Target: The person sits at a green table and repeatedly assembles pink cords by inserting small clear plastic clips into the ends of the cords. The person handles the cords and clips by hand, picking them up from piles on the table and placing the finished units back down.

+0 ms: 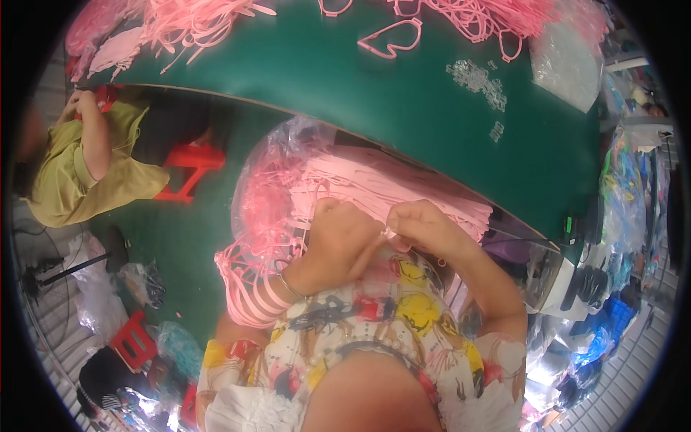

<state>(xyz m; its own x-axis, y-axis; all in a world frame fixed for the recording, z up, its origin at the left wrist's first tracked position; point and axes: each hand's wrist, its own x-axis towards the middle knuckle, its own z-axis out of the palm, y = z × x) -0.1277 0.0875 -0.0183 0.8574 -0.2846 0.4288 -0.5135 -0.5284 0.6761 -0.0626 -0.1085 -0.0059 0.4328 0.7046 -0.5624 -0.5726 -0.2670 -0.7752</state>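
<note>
My left hand (342, 241) and my right hand (426, 229) meet in front of my chest, both closed in a pinch. Between their fingertips is a pink strap (400, 245) with a small pale piece on it, too small to make out clearly. Several looped pink straps (248, 295) hang over my left forearm, by a thin bracelet. Just beyond my hands lies a thick bundle of flat pink straps (389, 180), partly hidden by them. Clear plastic wrapping (277, 147) surrounds a looser pink pile at the bundle's left.
Past the bundle runs the edge of a green table (345, 79). On it lie small clear plastic pieces (479, 83), a looped pink strap (392, 39), pink heaps and a clear bag (568, 65). Another person (93, 158) sits at the left, near a red stool (191, 169). Bagged goods crowd the right.
</note>
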